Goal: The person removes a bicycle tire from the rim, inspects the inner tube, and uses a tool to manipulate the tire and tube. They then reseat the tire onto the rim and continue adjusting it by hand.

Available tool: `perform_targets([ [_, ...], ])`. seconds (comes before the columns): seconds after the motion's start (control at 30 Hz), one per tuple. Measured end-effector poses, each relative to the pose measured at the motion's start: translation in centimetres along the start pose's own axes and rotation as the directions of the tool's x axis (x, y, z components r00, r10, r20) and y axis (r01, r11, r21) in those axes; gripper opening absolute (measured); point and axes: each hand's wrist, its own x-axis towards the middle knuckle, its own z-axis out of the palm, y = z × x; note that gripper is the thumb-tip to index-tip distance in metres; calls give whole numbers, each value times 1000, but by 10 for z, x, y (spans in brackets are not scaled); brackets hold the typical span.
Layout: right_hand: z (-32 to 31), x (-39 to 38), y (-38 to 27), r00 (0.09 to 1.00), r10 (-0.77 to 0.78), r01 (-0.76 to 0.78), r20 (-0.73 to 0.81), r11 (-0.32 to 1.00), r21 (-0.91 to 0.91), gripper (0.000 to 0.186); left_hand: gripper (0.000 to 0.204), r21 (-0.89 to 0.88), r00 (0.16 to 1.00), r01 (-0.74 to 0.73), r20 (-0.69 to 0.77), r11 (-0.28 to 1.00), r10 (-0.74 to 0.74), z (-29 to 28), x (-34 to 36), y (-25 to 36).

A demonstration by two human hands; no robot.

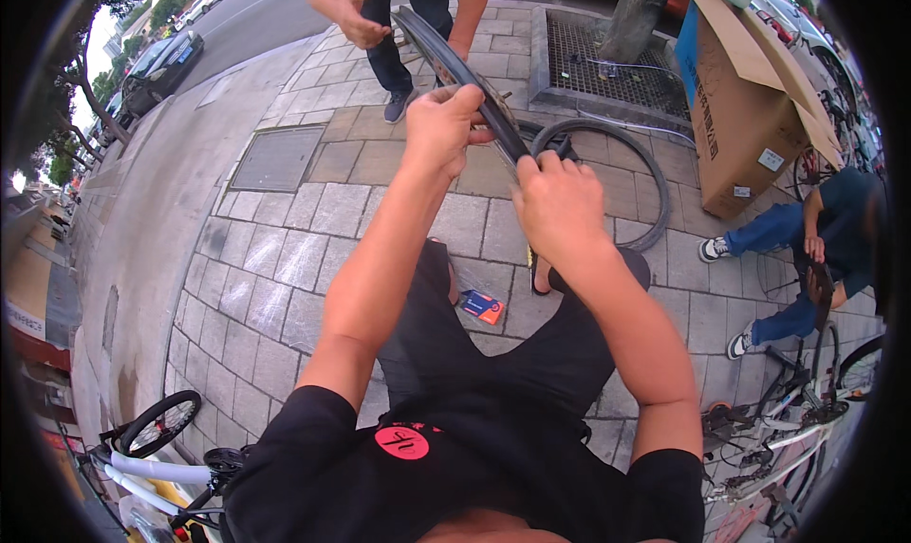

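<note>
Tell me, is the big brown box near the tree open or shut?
Open. The cardboard box has its long flaps sticking outward, not folded shut.

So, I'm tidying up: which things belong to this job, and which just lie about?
Job: wheel in left hand and right hand; probably the loose black tyre or tube.
Apparently lying about: cardboard box; blue-and-red packet (unsure).

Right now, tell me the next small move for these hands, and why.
Probably slide the left hand along the black tyre toward the right hand: both hands hold it, and a stretch between them lies uncovered.
</note>
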Motion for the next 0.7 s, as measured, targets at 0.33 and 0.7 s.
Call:
perform_targets([
  [0.33, -68, 66, 2, 965, 147, -138, 219, 989, -57, 15, 20, -36, 997, -63, 43, 997, 65, 32, 21, 33],
  [0.7, -123, 148, -6, 969, 69, -24, 235, 981, -191, 34, 42, -105, 979, -134, 141, 985, 148, 42, -4, 16],
])
